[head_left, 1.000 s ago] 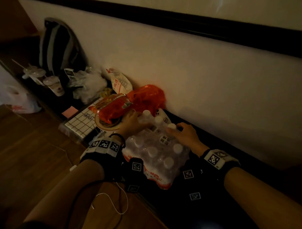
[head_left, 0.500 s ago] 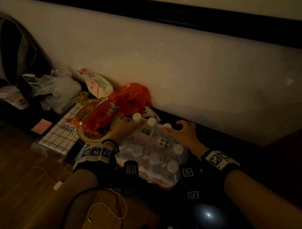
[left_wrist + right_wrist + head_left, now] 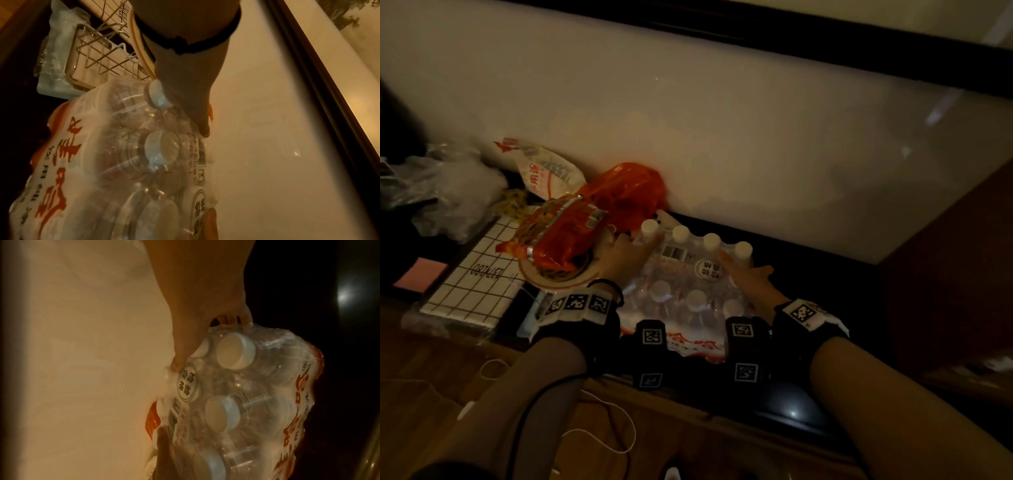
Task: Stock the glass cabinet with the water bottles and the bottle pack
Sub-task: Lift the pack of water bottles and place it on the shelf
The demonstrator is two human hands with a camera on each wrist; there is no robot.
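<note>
A shrink-wrapped bottle pack [image 3: 688, 287] with white caps and red print stands on a dark ledge against the wall. My left hand [image 3: 628, 255] holds its far left corner, thumb lying on the wrap beside a cap [image 3: 650, 226]. My right hand [image 3: 744, 275] holds the right side. In the right wrist view the right hand [image 3: 201, 305] has its thumb by the round sticker and its fingers curled over the edge of the pack [image 3: 257, 394]. The left wrist view shows the left hand [image 3: 185, 91] on the pack [image 3: 115, 162]; its other fingers are hidden.
Left of the pack lie a red snack bag [image 3: 558, 240], an orange plastic bag [image 3: 626, 192], a white grid box [image 3: 479, 284] and a pink pad [image 3: 421, 277]. A white wall [image 3: 722, 137] is right behind. Dark wooden furniture [image 3: 945, 274] stands at the right. A white cable [image 3: 602, 428] lies on the floor.
My right hand has slid from the far caps down onto the pack's right side. The view has panned right, and the far row of caps now shows in full.
</note>
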